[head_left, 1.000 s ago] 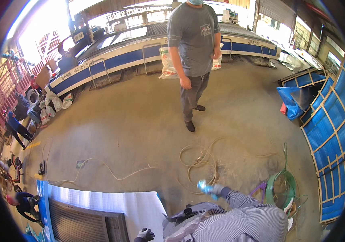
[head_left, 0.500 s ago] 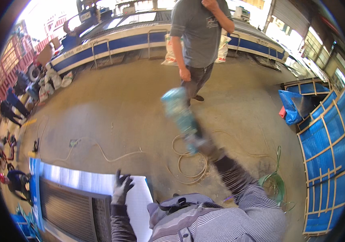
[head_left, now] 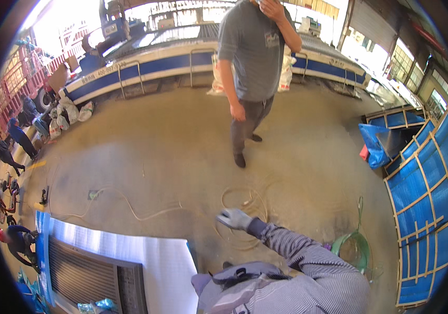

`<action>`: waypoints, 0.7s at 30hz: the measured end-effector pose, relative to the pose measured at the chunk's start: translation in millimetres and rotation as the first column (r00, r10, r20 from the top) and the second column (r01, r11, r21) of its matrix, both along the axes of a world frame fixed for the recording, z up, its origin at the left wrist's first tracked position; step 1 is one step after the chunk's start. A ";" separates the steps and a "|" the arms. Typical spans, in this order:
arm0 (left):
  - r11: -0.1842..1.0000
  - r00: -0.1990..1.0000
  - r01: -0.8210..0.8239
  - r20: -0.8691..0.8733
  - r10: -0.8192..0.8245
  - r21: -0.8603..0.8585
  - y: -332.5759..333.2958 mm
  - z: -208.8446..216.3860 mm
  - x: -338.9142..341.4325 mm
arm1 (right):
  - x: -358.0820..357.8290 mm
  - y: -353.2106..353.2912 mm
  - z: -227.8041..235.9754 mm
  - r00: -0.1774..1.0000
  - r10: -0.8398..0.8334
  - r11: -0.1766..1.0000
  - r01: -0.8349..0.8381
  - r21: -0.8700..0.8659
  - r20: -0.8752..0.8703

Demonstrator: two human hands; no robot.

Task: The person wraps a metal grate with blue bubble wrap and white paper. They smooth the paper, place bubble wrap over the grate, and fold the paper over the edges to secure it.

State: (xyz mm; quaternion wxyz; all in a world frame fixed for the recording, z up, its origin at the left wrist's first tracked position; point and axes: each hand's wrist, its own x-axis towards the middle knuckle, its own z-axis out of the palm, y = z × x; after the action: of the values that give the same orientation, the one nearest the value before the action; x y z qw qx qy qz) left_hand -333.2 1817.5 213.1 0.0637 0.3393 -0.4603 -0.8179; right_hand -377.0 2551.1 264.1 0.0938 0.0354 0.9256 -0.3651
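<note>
My right hand [head_left: 236,219], in a grey glove, reaches out over the floor in the middle, its fingers stretched out and holding nothing. A pale hose [head_left: 245,191] lies coiled on the floor just beyond it. My left hand is out of view. To the left lies a large panel [head_left: 164,264] with a white sheet surface and a dark slatted section [head_left: 85,267]. At the picture's lower edge, teal plastic-wrapped bundles [head_left: 97,305] rest on the slatted section.
A person in a grey shirt [head_left: 258,63] stands ahead. Behind is a long blue-and-white machine bed [head_left: 166,67]. Blue sheeting framed with wooden strips [head_left: 425,209] leans at right, near a green band coil [head_left: 352,246]. Other people [head_left: 22,246] are at the left.
My right hand has let go of a teal wrapped bundle and moved lower and left. My left hand has left the view. Teal bundles now show on the panel. The person ahead raised a hand.
</note>
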 end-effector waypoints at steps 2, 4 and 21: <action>0.999 0.997 0.026 0.077 -0.029 0.030 15.2 -30.4 14.2 | 27.1 19.8 -26.6 0.969 -0.039 0.990 0.070 -0.120 0.243; 0.992 0.982 0.082 0.165 -0.097 0.095 49.1 -64.4 29.3 | 52.0 20.0 -46.3 0.899 0.018 0.976 0.079 -0.203 0.438; 0.731 0.734 0.668 0.042 -0.678 0.142 228.6 -75.8 -79.1 | 24.7 -46.0 -2.2 0.961 0.146 0.882 -0.020 -0.472 0.233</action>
State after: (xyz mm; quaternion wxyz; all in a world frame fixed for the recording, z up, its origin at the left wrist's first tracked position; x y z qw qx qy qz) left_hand -412.3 2046.1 137.3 -0.2777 0.1894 -0.5056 -0.7946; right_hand -352.4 2505.1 261.8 0.2365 0.0198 0.7911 -0.5637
